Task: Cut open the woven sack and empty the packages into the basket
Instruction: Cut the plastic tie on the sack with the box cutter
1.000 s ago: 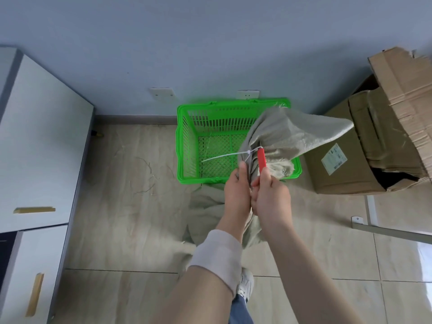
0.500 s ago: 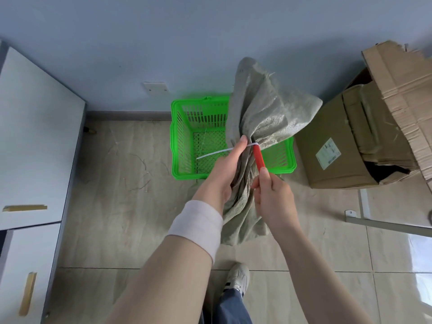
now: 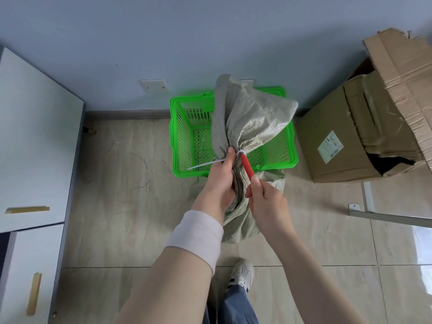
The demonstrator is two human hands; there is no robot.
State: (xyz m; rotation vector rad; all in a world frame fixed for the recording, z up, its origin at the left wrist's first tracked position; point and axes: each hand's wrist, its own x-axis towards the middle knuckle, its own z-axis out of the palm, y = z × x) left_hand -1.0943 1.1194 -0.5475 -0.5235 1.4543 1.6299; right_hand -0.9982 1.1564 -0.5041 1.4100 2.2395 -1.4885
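A grey-green woven sack (image 3: 252, 118) is held upright in front of me, its neck bunched and cinched by a white zip tie (image 3: 205, 163) whose tail sticks out to the left. My left hand (image 3: 219, 176) grips the sack's neck just below the tie. My right hand (image 3: 266, 202) holds a red-handled cutter (image 3: 247, 167), its tip against the tie at the neck. The sack's loose top fans out over a green plastic basket (image 3: 180, 136) on the floor behind it. No packages are visible.
An open brown cardboard box (image 3: 339, 141) with torn flaps stands right of the basket. A white cabinet (image 3: 30, 141) lines the left side. A metal frame leg (image 3: 388, 216) lies on the tiled floor at right. My shoe (image 3: 240, 274) is below the sack.
The sack's loose top has swung from lying rightward to standing up over the basket. Both hands have lifted the neck slightly, with the cutter still at the tie.
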